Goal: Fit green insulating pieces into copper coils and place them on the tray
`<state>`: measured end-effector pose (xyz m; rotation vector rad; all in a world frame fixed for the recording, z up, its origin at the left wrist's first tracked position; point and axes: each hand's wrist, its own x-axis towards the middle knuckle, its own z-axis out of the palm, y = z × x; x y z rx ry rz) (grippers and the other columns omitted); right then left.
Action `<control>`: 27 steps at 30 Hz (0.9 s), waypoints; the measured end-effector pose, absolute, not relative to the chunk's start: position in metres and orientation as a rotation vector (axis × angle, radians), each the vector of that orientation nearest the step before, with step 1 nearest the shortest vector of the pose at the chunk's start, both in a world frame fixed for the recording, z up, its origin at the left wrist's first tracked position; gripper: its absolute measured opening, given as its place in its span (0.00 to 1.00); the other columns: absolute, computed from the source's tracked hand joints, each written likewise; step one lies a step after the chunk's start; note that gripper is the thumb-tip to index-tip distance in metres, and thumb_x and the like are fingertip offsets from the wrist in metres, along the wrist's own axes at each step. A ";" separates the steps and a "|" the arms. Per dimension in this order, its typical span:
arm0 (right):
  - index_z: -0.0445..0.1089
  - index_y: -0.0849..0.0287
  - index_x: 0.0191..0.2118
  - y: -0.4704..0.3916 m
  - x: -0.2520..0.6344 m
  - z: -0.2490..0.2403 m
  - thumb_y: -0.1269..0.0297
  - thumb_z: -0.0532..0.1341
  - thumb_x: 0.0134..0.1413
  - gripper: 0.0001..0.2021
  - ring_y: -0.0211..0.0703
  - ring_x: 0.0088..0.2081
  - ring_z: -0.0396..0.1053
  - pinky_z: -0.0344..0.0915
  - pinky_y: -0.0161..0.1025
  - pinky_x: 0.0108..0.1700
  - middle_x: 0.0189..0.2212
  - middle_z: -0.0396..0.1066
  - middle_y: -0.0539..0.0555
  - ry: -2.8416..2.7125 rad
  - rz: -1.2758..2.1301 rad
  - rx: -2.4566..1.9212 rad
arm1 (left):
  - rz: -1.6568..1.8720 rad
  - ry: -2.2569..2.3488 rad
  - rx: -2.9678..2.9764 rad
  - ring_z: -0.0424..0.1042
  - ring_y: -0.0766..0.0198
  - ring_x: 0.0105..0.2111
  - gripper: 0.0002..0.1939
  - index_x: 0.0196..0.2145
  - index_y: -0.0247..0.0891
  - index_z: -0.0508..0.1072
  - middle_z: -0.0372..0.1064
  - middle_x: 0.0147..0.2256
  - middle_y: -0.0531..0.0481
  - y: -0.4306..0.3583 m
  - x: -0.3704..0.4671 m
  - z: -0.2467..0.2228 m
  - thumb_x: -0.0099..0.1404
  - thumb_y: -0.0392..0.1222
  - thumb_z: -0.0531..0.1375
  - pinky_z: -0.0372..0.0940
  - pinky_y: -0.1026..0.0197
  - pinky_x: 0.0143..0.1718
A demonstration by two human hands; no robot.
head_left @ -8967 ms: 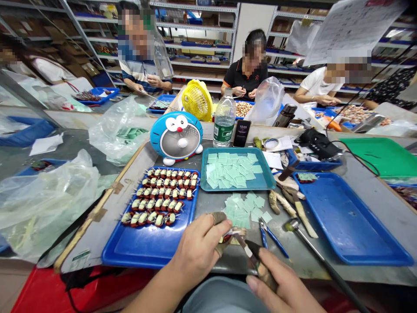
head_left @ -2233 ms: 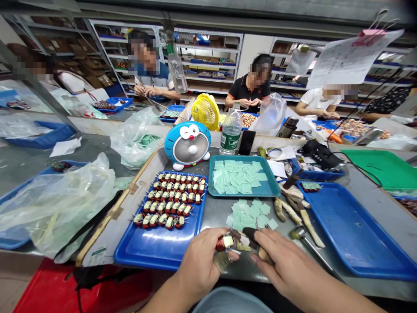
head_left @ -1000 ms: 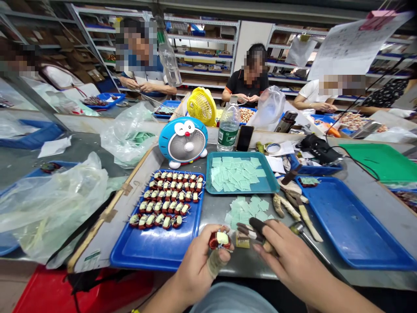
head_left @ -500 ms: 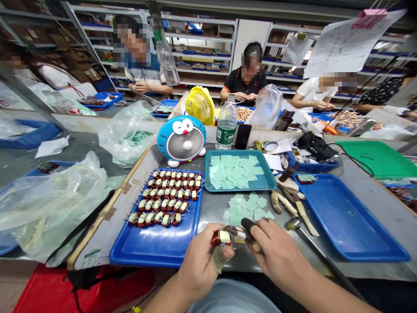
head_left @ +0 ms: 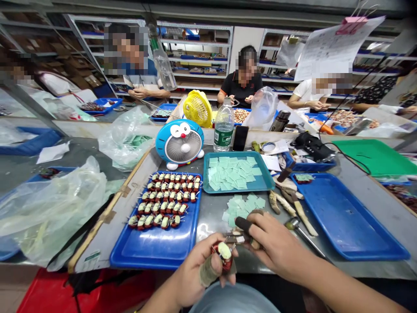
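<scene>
My left hand (head_left: 198,265), its thumb wrapped in tape, grips a copper-wound coil (head_left: 223,254) with a pale top and thin wire leads. A dark covering sits on one finger of my right hand (head_left: 273,243), which is closed round a metal tool (head_left: 237,238). The tool's tip is beside the upper side of the coil; whether they touch is unclear. Just beyond my right hand lies a loose pile of pale green sheets (head_left: 239,206). Rows of similar coils (head_left: 169,195) stand in the blue tray (head_left: 146,254) to the left.
A teal tray (head_left: 272,187) of green sheets lies ahead, near a blue fan (head_left: 180,143), bottle (head_left: 224,128) and phone (head_left: 240,138). Right are a hammer (head_left: 304,234), wooden-handled tools (head_left: 302,213) and another blue tray (head_left: 352,217). People sit across the bench.
The coil has turned and tilted in my left hand, slightly lower than before. My right hand has shifted a little, and the tool's tip is now above the coil's edge. The view has moved slightly.
</scene>
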<state>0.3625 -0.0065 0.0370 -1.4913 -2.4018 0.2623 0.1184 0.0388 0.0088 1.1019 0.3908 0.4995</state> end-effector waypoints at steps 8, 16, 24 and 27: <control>0.63 0.58 0.40 -0.008 0.365 0.025 0.73 0.56 0.62 0.04 0.52 0.44 0.62 0.64 0.48 0.43 0.46 0.66 0.59 -2.321 0.179 -1.524 | 0.547 0.494 1.271 0.67 0.65 0.31 0.29 0.46 0.35 0.69 0.71 0.34 0.45 0.042 0.115 0.015 0.67 0.67 0.56 0.63 0.64 0.33; 0.61 0.56 0.48 -0.033 0.358 0.013 0.69 0.53 0.69 0.05 0.50 0.50 0.61 0.64 0.50 0.50 0.52 0.61 0.59 -2.122 0.455 -1.683 | 0.607 0.636 1.734 0.72 0.58 0.39 0.21 0.52 0.38 0.68 0.74 0.42 0.44 0.055 0.123 0.018 0.72 0.56 0.56 0.63 0.60 0.43; 0.62 0.56 0.39 -0.013 0.351 0.022 0.76 0.55 0.58 0.08 0.50 0.38 0.59 0.60 0.46 0.38 0.36 0.64 0.54 -2.236 0.250 -1.664 | 0.584 0.655 1.872 0.70 0.58 0.35 0.18 0.42 0.37 0.71 0.72 0.37 0.45 0.054 0.124 0.020 0.71 0.57 0.57 0.61 0.60 0.39; 0.63 0.56 0.40 -0.010 0.353 0.025 0.69 0.56 0.64 0.02 0.48 0.40 0.63 0.63 0.45 0.40 0.39 0.66 0.54 -2.165 0.396 -1.666 | 0.651 0.712 1.675 0.72 0.58 0.39 0.20 0.51 0.38 0.70 0.73 0.42 0.44 0.051 0.119 0.013 0.72 0.56 0.57 0.63 0.59 0.43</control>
